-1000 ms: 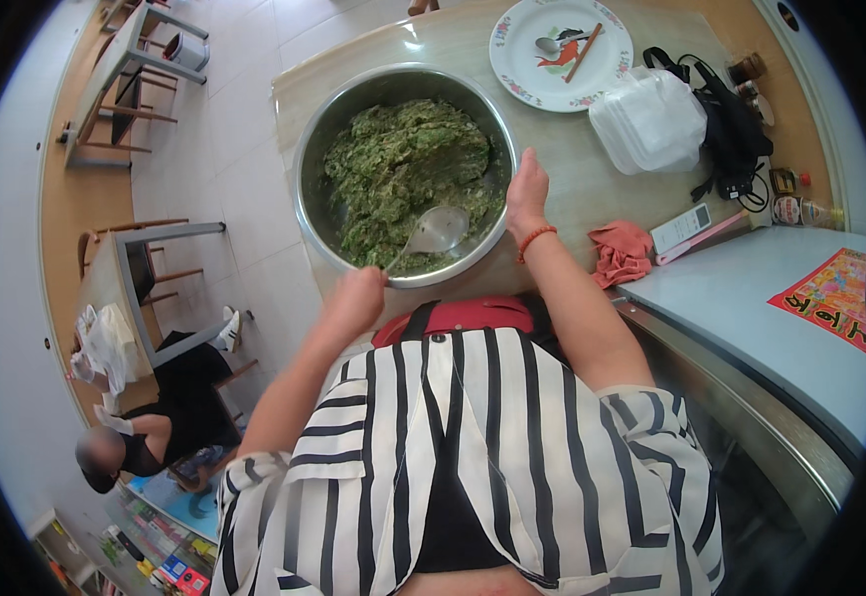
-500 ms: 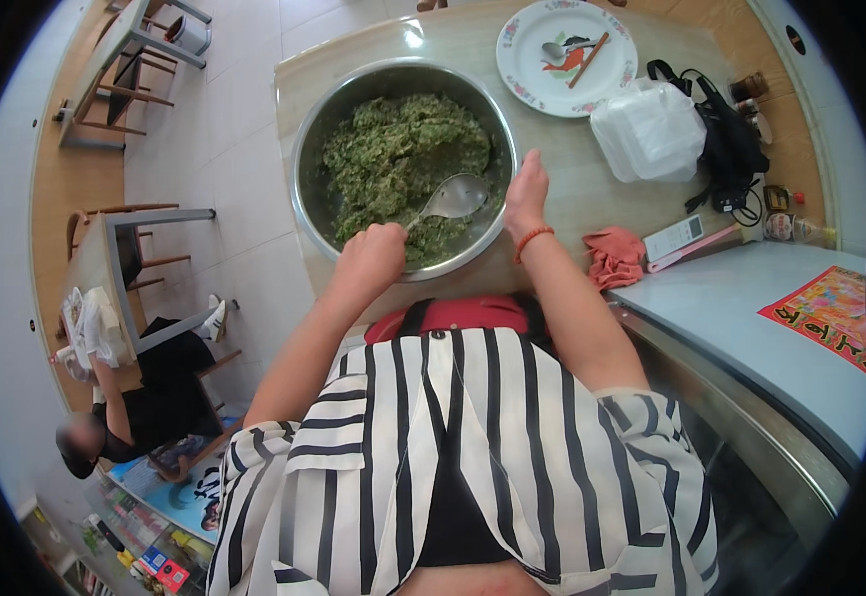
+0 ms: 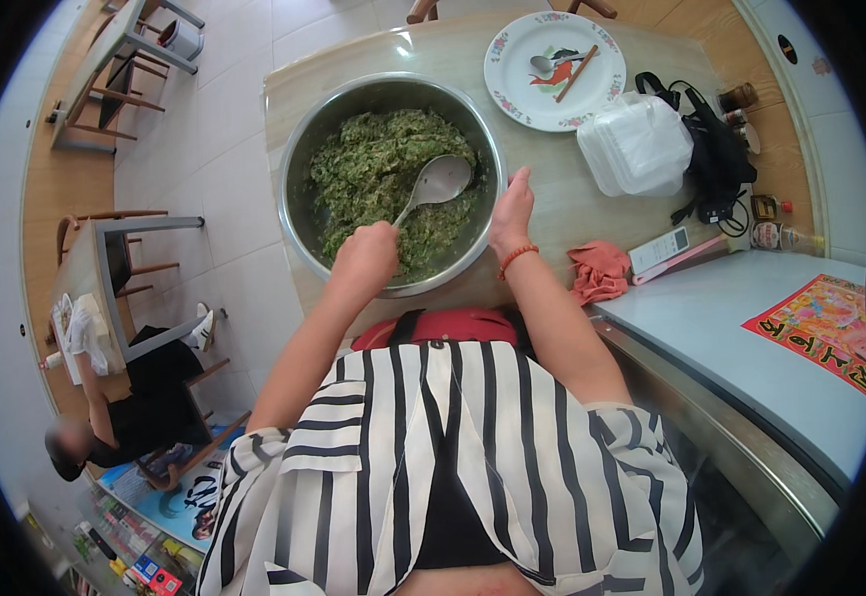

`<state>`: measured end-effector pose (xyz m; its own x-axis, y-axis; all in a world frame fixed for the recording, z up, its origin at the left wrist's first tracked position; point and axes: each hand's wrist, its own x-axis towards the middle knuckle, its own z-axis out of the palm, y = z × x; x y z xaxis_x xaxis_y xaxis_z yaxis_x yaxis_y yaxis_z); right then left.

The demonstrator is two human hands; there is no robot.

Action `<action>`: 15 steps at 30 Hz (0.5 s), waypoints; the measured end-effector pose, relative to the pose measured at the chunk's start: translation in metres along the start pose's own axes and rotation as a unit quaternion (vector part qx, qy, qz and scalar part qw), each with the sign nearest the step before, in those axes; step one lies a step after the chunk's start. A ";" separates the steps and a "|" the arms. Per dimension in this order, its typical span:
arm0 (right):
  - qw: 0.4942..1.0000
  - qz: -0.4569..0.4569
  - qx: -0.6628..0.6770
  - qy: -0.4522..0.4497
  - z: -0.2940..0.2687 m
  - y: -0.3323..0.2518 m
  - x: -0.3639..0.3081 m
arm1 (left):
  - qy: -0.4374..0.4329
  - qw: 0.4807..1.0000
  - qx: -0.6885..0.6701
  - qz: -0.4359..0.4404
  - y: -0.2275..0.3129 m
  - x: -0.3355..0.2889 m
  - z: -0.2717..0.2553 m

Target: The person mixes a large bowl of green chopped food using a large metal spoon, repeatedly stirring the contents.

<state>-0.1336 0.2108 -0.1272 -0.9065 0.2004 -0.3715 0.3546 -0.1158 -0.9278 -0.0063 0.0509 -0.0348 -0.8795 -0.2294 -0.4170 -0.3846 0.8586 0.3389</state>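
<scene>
A large steel mixing bowl [image 3: 291, 214] stands on the table, holding a chopped green mixture [image 3: 373, 149]. My left hand [image 3: 365, 258] is closed around the handle of a metal serving spoon [image 3: 443, 179], over the bowl's near side. The spoon's head rests on the green mixture, toward the right of the bowl. Against the bowl's outer right side lies my right hand [image 3: 512, 212], its fingers stretched out along the wall. An orange bead bracelet [image 3: 518, 256] circles that wrist.
Beyond the bowl to the right is a floral plate [image 3: 507, 99] with a small spoon and a brown stick. White plastic containers [image 3: 636, 144], a black bag [image 3: 721, 159], a coral cloth [image 3: 600, 270] and a pale remote-like device [image 3: 659, 252] lie farther right. A person [image 3: 159, 397] sits at another table at left.
The spoon has moved to the far side within the bowl, and its head lies on the mixture. My right hand stays at the bowl's side. The whole view has shifted slightly.
</scene>
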 end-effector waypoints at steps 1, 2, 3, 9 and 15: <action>1.000 0.011 -0.001 0.001 0.000 0.000 -0.002 | -0.013 1.000 -0.003 -0.006 -0.006 -0.009 -0.005; 1.000 0.018 -0.003 -0.010 -0.003 0.003 0.001 | -0.027 1.000 -0.005 -0.010 -0.008 -0.021 -0.014; 0.999 0.024 -0.006 -0.021 -0.007 0.008 0.005 | -0.042 0.999 -0.006 -0.013 -0.006 -0.033 -0.021; 0.999 0.008 -0.014 -0.040 -0.002 -0.006 -0.005 | -0.057 0.997 0.043 0.028 -0.006 -0.032 -0.003; 0.999 0.007 0.031 -0.032 -0.009 0.032 0.015 | 0.074 0.986 0.151 -0.006 0.004 0.008 -0.058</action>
<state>-0.1344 0.2188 -0.1625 -0.9156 0.1352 -0.3788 0.3535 -0.1788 -0.9182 -0.0310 0.0263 0.0126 -0.9153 -0.2856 -0.2841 -0.3140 0.9476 0.0592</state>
